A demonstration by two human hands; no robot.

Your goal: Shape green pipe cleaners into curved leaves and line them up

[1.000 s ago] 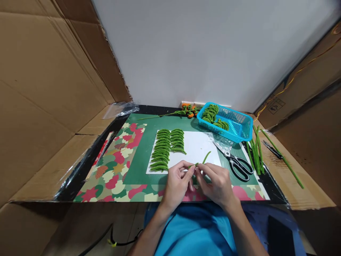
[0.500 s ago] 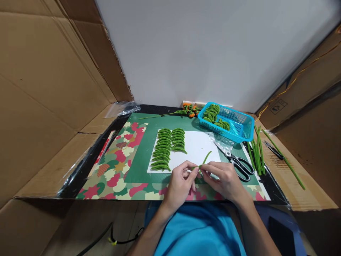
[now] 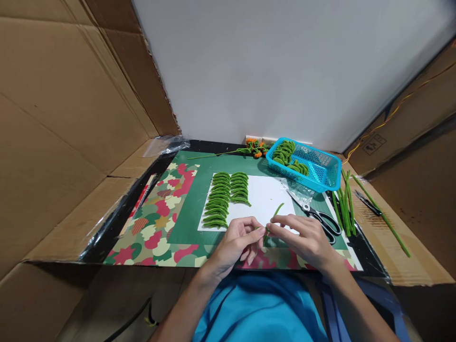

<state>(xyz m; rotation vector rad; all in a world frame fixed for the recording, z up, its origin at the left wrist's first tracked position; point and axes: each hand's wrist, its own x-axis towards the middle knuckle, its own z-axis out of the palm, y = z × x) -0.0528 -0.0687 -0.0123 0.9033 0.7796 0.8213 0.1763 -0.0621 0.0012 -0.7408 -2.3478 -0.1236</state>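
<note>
Between my two hands is a green pipe cleaner [image 3: 279, 208], its free end sticking up past my right fingers. My left hand [image 3: 242, 241] pinches it with thumb and forefinger. My right hand [image 3: 302, 236] grips it close by, fingertips almost touching the left ones; the part between them is mostly hidden. Beyond my hands lies a sheet of white paper [image 3: 265, 192] bearing two columns of curved green pipe-cleaner pieces [image 3: 218, 199]. Black-handled scissors [image 3: 322, 221] lie just right of my right hand, with a small clear plastic bag [image 3: 302, 194] beside their blades.
A blue perforated basket [image 3: 320, 185] holding more green pieces stands at the back right. Orange flowers [image 3: 257, 148] on a green stem lie along the back. Straight green pipe cleaners [image 3: 345, 204] and small snips [image 3: 367, 202] lie at right. Cardboard walls [image 3: 71, 80] flank the table.
My fingers have shifted slightly on the pipe cleaner, and my left hand's lower fingers have spread a little. The view has tilted slightly; the laid-out pieces are unchanged.
</note>
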